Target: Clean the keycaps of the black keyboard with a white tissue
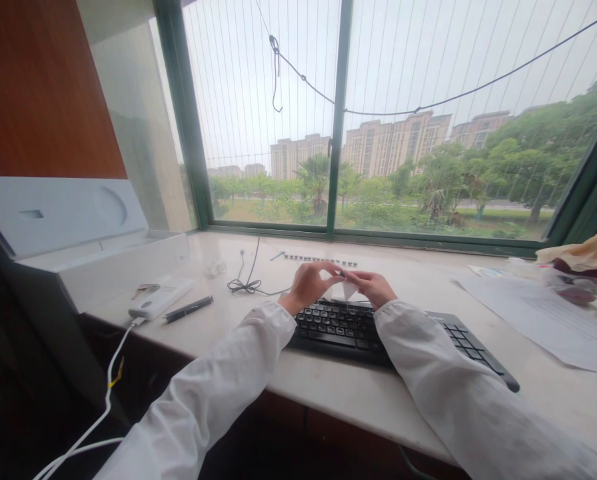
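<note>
Over the back of a black keyboard (pixel 336 327), my left hand (pixel 312 283) pinches a small dark keycap (pixel 343 274) between thumb and forefinger. My right hand (pixel 375 287) meets it there, its fingers closed on a white tissue (pixel 348 291) that hangs below them against the keycap. Both hands are raised a little above the keys, and the fingers partly hide the keycap. Behind them, a row of loose dark keycaps (pixel 321 259) lies on the sill, with a thin blue-grey tool (pixel 277 255) at its left end.
The keyboard's cable (pixel 246 287) lies bundled to the left. Nearby are a black pen (pixel 188 309), a white power strip (pixel 162 298) with a cord, and an open white box (pixel 123 267). Paper sheets (pixel 543 317) and a crumpled plastic bag (pixel 573 280) lie at right. A window stands behind.
</note>
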{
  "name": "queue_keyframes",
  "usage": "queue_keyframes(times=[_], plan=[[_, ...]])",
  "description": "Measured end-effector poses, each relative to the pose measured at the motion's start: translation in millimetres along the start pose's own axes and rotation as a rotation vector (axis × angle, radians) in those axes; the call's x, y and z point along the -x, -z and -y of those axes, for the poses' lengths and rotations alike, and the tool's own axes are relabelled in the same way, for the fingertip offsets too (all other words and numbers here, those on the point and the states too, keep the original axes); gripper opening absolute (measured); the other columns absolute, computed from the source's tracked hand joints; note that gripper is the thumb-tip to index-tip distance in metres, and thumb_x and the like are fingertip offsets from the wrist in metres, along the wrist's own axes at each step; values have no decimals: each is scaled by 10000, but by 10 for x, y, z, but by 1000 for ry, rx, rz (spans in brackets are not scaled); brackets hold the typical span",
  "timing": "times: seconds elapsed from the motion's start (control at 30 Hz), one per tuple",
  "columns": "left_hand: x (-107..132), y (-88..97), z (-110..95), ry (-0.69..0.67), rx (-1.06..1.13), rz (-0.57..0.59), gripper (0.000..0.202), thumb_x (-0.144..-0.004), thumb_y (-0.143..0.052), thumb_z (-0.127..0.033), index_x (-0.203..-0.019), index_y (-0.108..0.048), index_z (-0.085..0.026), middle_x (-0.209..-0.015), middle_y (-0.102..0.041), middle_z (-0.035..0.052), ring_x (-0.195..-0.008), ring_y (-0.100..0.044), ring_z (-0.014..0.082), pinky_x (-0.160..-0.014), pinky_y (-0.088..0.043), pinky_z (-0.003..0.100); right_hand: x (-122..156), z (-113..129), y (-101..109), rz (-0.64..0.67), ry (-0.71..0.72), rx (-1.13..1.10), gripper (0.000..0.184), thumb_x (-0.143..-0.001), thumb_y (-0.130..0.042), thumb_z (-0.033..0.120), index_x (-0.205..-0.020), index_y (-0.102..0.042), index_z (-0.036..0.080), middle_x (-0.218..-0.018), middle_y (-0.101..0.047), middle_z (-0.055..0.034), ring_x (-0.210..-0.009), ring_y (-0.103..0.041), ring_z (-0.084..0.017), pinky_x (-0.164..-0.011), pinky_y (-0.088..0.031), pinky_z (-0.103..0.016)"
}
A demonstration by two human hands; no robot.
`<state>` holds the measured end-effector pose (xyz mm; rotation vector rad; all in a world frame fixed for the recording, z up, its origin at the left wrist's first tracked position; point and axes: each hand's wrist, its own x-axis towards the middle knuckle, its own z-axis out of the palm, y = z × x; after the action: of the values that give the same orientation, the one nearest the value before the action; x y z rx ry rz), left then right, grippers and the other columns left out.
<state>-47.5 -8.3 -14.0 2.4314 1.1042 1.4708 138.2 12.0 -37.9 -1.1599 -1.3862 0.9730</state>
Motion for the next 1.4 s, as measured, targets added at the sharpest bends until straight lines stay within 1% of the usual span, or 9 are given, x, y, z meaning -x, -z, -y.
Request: queue_keyframes(times=[0.13,0.3,0.47,0.6,0.77,0.9,1.03,1.27,1.4], plan=[[-2,-12,9,-11,-5,-10,171,-796,-712,-378,-914,-737,-258,-879,-749,-20,-797,-681,146,-682,-494,227,29,20,-20,-68,6,-33,526,-543,-806,559,-903,-789,176,-754,-733,-60,-660,-569,-153,-551,-355,-259],[-3,-25,11,24,-19,-52,186,-789,-709,-410,-851,-723,-235,-873,-748,-6,-808,-685,159,-689,-500,243,16,34,-33,-126,-40,-103,521,-554,-808,556,-923,-778,189,-772,-734,-60,-721,-620,-179,-582,-405,-264],[-2,-10,-12,31,-30,-43,197,-775,-720,-417,-845,-711,-233,-874,-745,-10,-797,-684,159,-687,-497,246,37,81,-59,-32,-33,-285,469,-554,-836,516,-879,-775,183,-832,-738,-67,-780,-655,-193,-701,-492,-299],[-3,-3,-32,51,-85,-58,265,-744,-735,-470,-823,-702,-219,-860,-743,-5,-723,-670,156,-670,-484,252,61,102,-81,59,-18,-373,469,-569,-832,523,-842,-776,146,-838,-739,-84,-765,-654,-187,-753,-508,-312],[10,10,-26,-10,-103,-28,245,-770,-719,-446,-853,-703,-216,-858,-738,-7,-697,-655,139,-686,-470,240,32,40,-58,96,-31,-312,479,-502,-887,441,-863,-749,158,-790,-735,-61,-730,-660,-185,-694,-500,-294],[21,28,-24,-62,-134,7,216,-787,-709,-428,-839,-699,-219,-850,-732,-11,-723,-659,139,-710,-465,231,22,3,-38,138,-65,-250,506,-507,-884,458,-884,-714,168,-770,-736,-62,-705,-668,-190,-671,-501,-297],[27,28,-8,-60,-191,33,226,-780,-711,-447,-837,-703,-228,-856,-732,-7,-759,-668,157,-701,-462,237,22,-7,-29,175,-40,-207,537,-499,-882,478,-892,-702,158,-778,-745,-85,-713,-682,-220,-676,-511,-323],[23,5,39,-81,-165,38,227,-764,-730,-446,-892,-737,-259,-931,-743,-13,-849,-685,160,-766,-484,248,-3,11,-11,147,-28,-157,508,-539,-875,434,-931,-719,150,-788,-754,-89,-718,-686,-212,-705,-521,-320],[10,14,20,-62,-123,27,200,-778,-724,-422,-887,-741,-255,-942,-749,-8,-879,-687,167,-804,-493,260,11,50,-44,103,-63,-229,432,-563,-873,375,-894,-727,138,-754,-743,-90,-729,-686,-218,-724,-535,-331]])
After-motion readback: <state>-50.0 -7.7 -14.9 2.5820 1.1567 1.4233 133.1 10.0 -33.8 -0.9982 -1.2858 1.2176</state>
